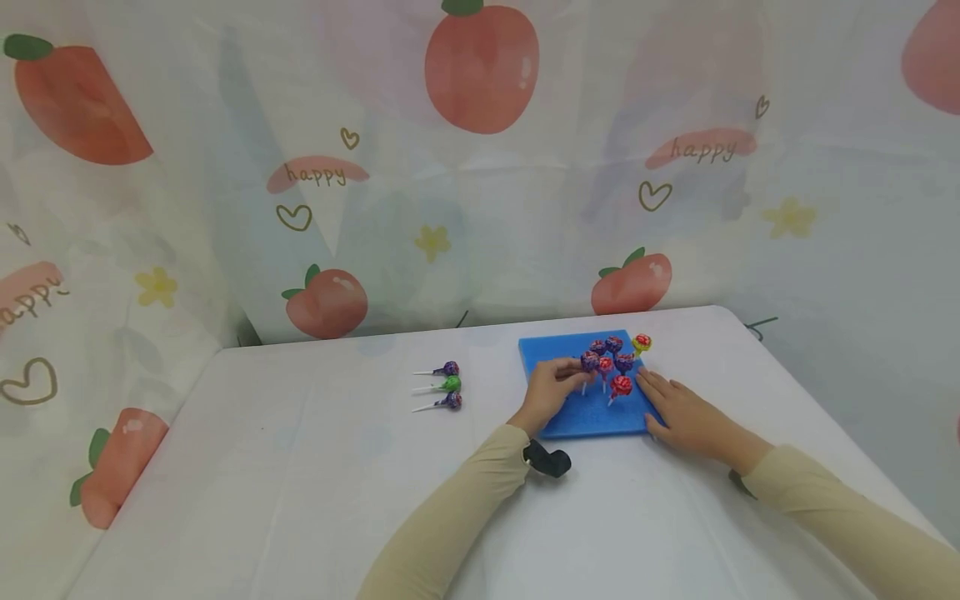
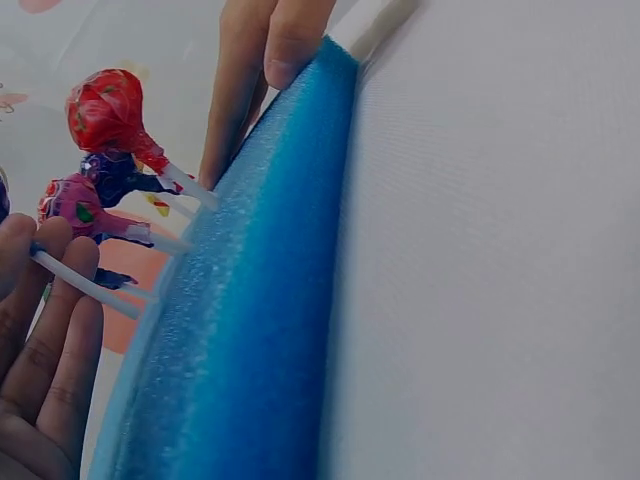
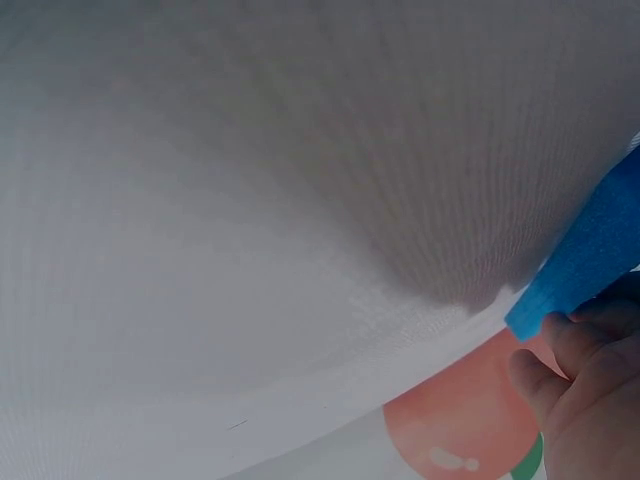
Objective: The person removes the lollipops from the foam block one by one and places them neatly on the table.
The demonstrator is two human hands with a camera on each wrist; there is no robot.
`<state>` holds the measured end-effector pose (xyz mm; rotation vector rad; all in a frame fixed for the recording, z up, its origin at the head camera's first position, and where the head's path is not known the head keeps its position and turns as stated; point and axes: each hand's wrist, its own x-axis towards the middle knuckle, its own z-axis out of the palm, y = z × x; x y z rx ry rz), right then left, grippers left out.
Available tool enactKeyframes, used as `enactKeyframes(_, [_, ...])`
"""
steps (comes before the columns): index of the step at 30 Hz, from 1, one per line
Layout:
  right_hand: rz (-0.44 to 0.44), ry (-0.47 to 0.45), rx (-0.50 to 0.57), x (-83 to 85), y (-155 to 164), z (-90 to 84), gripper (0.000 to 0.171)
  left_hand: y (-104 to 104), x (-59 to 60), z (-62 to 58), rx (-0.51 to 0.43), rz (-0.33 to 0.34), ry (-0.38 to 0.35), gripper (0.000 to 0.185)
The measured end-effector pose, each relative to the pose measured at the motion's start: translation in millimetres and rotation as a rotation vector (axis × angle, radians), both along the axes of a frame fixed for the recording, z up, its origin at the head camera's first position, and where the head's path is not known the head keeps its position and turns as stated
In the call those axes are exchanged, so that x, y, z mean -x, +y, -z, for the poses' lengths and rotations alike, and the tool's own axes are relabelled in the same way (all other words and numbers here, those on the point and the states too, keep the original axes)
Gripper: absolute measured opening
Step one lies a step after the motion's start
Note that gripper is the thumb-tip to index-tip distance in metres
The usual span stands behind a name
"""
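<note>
Now left grip (image 1: 553,387) pinching purple lollipop (image 1: 589,361) stick upright over blue foam (image 1: 592,417), right grip (image 1: 684,413) flat alongside.

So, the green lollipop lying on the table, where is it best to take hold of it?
Probably by the white stick. The green lollipop lies flat between two purple lollipops, heads to the right and sticks pointing left. Coming from the left, fingers can pinch the free stick end without bumping the neighbours' heads.

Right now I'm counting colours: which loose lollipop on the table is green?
The middle lollipop of the three lying left of the blue foam; both neighbours are purple.
</note>
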<state>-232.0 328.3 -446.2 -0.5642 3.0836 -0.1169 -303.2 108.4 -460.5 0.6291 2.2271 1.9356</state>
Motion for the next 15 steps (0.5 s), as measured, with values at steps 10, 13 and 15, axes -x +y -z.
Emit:
enactKeyframes(10, [0.014, -0.034, -0.01, 0.6, -1.2, 0.7, 0.068, -18.1, 0.8, -12.6, -0.002, -0.003, 0.007, 0.022])
enactKeyframes(13, [0.018, -0.035, -0.009, 0.6, -1.3, 0.6, 0.068, -25.1, 1.9, -16.4, 0.004, -0.012, 0.007, 0.022])
enactKeyframes(15, [0.019, -0.034, -0.006, 1.0, -1.1, 0.8, 0.068, -30.0, 2.0, -19.5, 0.001, -0.017, -0.003, 0.022])
